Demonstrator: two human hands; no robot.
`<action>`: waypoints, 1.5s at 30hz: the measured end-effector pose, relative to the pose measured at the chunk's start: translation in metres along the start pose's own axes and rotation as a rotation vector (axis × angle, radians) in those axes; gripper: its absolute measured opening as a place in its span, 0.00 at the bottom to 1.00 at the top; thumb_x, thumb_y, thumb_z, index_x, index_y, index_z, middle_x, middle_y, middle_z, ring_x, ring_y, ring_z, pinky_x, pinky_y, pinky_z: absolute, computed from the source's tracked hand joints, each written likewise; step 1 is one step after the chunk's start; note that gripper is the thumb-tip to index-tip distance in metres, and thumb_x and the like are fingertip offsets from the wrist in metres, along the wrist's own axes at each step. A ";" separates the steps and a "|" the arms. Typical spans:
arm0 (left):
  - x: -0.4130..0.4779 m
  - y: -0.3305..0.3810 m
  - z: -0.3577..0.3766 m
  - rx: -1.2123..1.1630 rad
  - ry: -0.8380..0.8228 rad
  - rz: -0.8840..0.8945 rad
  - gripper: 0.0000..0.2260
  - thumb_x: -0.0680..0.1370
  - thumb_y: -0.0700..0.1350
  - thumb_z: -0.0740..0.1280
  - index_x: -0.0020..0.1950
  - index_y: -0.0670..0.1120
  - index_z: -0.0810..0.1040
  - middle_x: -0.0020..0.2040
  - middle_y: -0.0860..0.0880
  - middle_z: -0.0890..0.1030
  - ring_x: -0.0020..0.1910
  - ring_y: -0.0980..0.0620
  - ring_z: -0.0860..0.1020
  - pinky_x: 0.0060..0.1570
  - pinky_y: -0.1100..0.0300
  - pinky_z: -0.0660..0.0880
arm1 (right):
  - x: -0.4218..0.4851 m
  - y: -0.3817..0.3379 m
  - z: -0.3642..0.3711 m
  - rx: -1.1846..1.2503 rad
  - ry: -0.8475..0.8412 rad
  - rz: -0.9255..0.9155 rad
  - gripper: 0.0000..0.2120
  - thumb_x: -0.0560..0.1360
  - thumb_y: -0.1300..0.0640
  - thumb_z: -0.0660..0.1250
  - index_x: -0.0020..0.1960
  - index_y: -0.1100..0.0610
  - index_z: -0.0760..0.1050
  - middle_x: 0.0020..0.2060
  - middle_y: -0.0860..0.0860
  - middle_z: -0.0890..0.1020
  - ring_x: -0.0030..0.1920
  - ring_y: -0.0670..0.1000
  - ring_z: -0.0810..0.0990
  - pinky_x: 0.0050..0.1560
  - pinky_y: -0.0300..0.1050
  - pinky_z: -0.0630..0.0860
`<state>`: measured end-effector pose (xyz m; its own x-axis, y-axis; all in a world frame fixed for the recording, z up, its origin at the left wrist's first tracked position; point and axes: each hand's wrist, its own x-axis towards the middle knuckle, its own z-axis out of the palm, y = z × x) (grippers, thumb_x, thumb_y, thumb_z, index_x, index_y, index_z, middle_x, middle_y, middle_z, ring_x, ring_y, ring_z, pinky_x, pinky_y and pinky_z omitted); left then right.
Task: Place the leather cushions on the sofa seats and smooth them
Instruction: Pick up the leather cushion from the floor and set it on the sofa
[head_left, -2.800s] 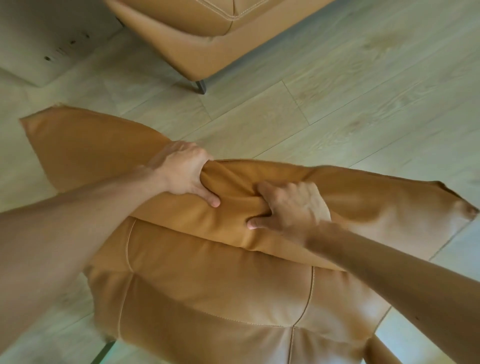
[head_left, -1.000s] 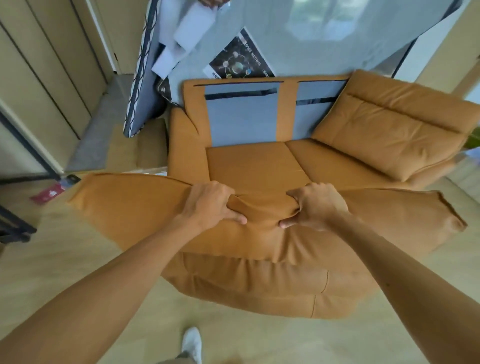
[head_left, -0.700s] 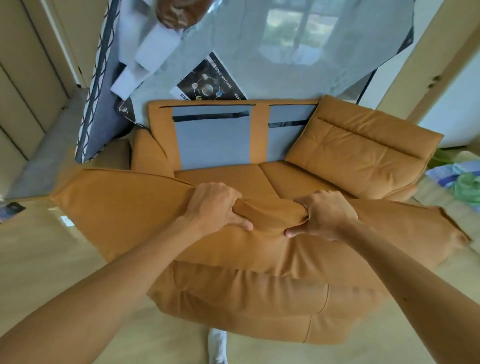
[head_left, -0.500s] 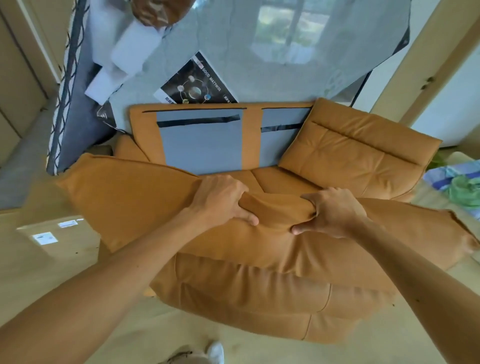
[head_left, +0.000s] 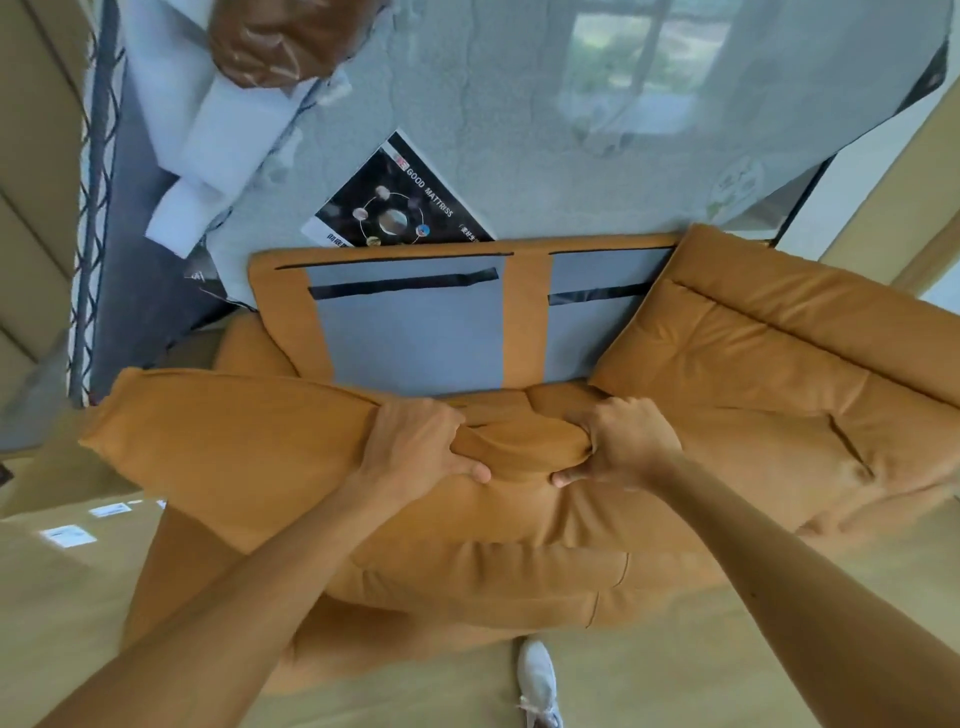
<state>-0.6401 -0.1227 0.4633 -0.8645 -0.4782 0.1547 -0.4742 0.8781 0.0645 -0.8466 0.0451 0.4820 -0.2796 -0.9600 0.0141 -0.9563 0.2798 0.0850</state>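
I hold a large tan leather cushion (head_left: 249, 457) by a bunched fold at its top edge. My left hand (head_left: 415, 447) and my right hand (head_left: 623, 441) are both shut on that fold, close together. The cushion hangs in front of a tan leather sofa (head_left: 527, 306) and hides most of its seats. The sofa back shows two bare grey panels (head_left: 410, 338) with black strips. A second tan cushion (head_left: 769, 364) leans against the right side of the sofa back.
A plastic-wrapped mattress (head_left: 519, 119) with a dark leaflet (head_left: 400, 202) stands behind the sofa. White foam blocks (head_left: 208, 171) and a dark patterned panel (head_left: 109, 218) stand at the left. Below lie the wooden floor (head_left: 675, 670) and my white shoe (head_left: 537, 680).
I lifted the cushion off the floor and carried it toward the sofa. The sofa is nearer now, and the cushion covers more of the seats. My grip has not changed.
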 end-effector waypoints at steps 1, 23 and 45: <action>0.007 0.003 0.018 0.017 -0.043 -0.037 0.30 0.63 0.77 0.68 0.44 0.52 0.83 0.38 0.52 0.84 0.39 0.51 0.80 0.38 0.53 0.75 | 0.011 0.008 0.021 0.016 -0.037 -0.018 0.30 0.58 0.22 0.67 0.48 0.43 0.79 0.33 0.43 0.79 0.36 0.50 0.77 0.34 0.45 0.70; 0.173 -0.146 0.061 -0.026 -0.536 -0.207 0.64 0.46 0.85 0.67 0.77 0.54 0.65 0.73 0.52 0.75 0.72 0.49 0.72 0.74 0.48 0.66 | 0.178 0.111 0.107 0.190 -0.006 -0.167 0.35 0.53 0.19 0.64 0.47 0.43 0.77 0.35 0.46 0.84 0.37 0.53 0.83 0.32 0.46 0.60; 0.102 -0.193 0.018 0.106 0.186 -0.407 0.33 0.61 0.81 0.58 0.32 0.50 0.64 0.24 0.52 0.74 0.23 0.49 0.70 0.27 0.61 0.48 | 0.373 0.053 0.037 0.068 -0.232 -0.464 0.30 0.56 0.23 0.72 0.45 0.42 0.68 0.41 0.41 0.77 0.47 0.51 0.79 0.50 0.47 0.70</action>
<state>-0.6400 -0.3414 0.4491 -0.5644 -0.7640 0.3126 -0.7918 0.6081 0.0567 -1.0049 -0.2974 0.4550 0.1703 -0.9579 -0.2313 -0.9854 -0.1666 -0.0353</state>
